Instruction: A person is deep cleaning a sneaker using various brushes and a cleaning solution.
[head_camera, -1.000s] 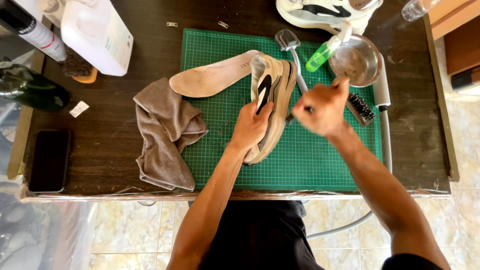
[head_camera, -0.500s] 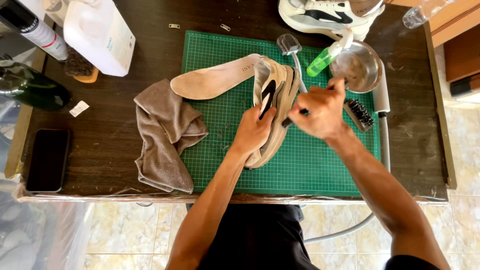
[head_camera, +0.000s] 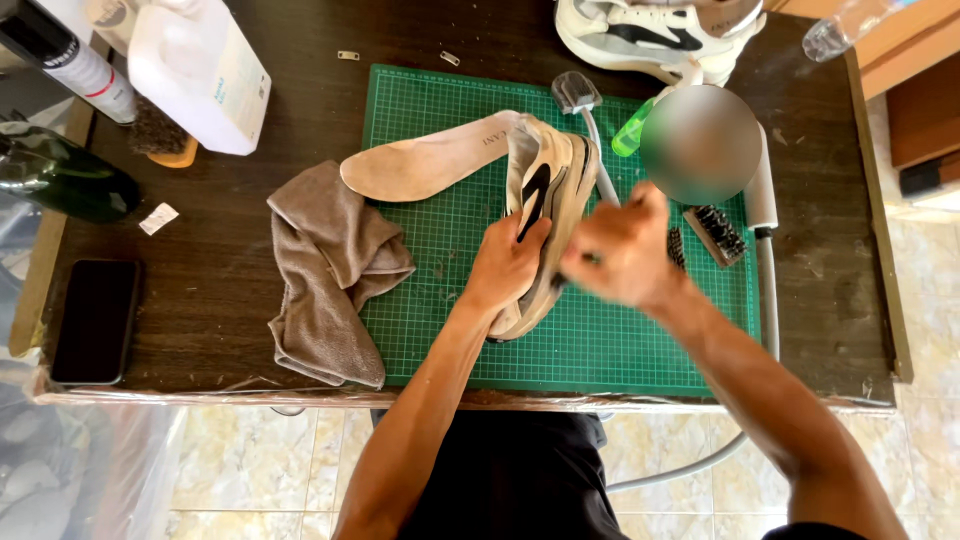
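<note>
- Since the earlier frame the right hand (head_camera: 622, 250) has been drawn down and to the left, away from the round metal bowl (head_camera: 700, 142) and closer to the shoe (head_camera: 545, 215); it is now blurred by motion.
- The shoe has stayed over the green cutting mat (head_camera: 620, 340), tipped on its side with the pale sole turned toward the right hand.
- The left hand (head_camera: 505, 265) is kept clamped on the shoe, fingers wrapped over its upper near the black stripe.
- The right hand is seen closed into a loose fist just beside the sole of the shoe; a small dark thing shows at its fingers, but what is gripped cannot be told through the blur.
- A loose insole (head_camera: 430, 165) lies on the mat, touching the toe end of the shoe on its left.
- A crumpled grey cloth (head_camera: 325, 270) is draped half on the mat and half on the dark table (head_camera: 220, 300).
- A small black brush (head_camera: 715, 232) rests on the mat to the right of the right hand, and a green spray bottle (head_camera: 630, 135) lies beside the bowl.
- A second shoe (head_camera: 660, 35) is set at the far edge of the table, well apart from the hands.
- A white jug (head_camera: 200, 70), a dark glass bottle (head_camera: 65, 180) and a black phone (head_camera: 95, 320) are placed along the left side of the table.
</note>
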